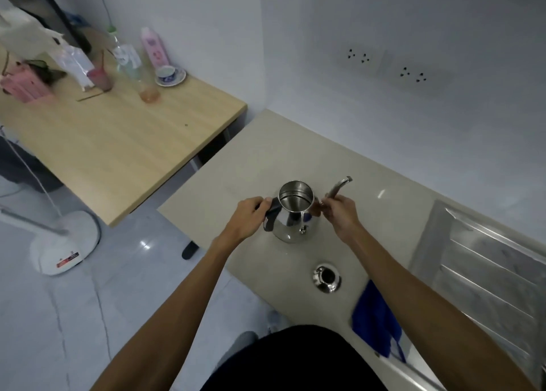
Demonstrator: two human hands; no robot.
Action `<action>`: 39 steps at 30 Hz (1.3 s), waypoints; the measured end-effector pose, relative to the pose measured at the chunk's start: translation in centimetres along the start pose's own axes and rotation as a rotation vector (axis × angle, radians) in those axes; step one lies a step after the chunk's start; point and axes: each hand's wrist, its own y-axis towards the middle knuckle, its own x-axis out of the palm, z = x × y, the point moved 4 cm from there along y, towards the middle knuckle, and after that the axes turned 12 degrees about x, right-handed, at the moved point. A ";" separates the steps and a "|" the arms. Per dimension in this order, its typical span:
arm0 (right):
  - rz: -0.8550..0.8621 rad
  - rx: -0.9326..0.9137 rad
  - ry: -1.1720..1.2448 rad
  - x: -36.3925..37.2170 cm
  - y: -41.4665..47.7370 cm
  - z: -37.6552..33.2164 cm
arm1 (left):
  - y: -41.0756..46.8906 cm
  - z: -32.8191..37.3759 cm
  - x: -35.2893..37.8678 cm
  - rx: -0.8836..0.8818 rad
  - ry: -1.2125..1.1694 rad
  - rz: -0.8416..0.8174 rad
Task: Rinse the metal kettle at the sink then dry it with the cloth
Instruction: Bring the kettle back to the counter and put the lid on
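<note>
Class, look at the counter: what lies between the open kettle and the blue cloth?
In the head view, the kettle's lid lies on the counter between the kettle and the blue cloth.

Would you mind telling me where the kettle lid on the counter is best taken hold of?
Grip the kettle lid by its small knob, coming straight down from above. It lies flat on the counter with the knob facing up, apart from the kettle and the blue cloth, so nothing blocks a pinch.

Legible text: none. Sticker on fan base (67,250), lower left, and label on pink bottle (154,49), upper left: both blurred.
</note>
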 end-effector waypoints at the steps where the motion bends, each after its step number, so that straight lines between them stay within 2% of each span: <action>1: 0.016 0.017 0.005 0.3 0.6 -0.2 | 0.9 -0.4 -0.1 0.005 0.009 -0.025; 13: 0.105 0.098 0.041 2.0 4.6 -1.2 | 7.7 -3.7 -0.1 0.025 0.019 -0.246; 22: 0.160 0.091 0.037 2.8 5.0 -1.2 | 9.6 -5.2 -0.6 0.041 -0.034 -0.291; 24: 0.171 0.086 -0.068 2.4 4.7 -0.6 | 9.8 -5.3 -0.8 0.057 -0.031 -0.320; 29: 0.231 0.046 -0.731 -1.0 1.7 3.1 | 10.3 -5.8 -1.6 0.083 -0.030 -0.350; 31: 0.188 0.053 -0.878 -2.7 -0.3 5.5 | 10.4 -5.5 -1.5 0.116 -0.042 -0.368; 35: 0.126 0.120 -0.927 -4.7 -4.4 9.7 | 11.0 -4.4 -0.4 0.219 -0.023 -0.434; 39: 0.218 0.091 -0.950 -4.5 -6.2 12.2 | 11.7 -2.6 0.6 0.431 -0.073 -0.469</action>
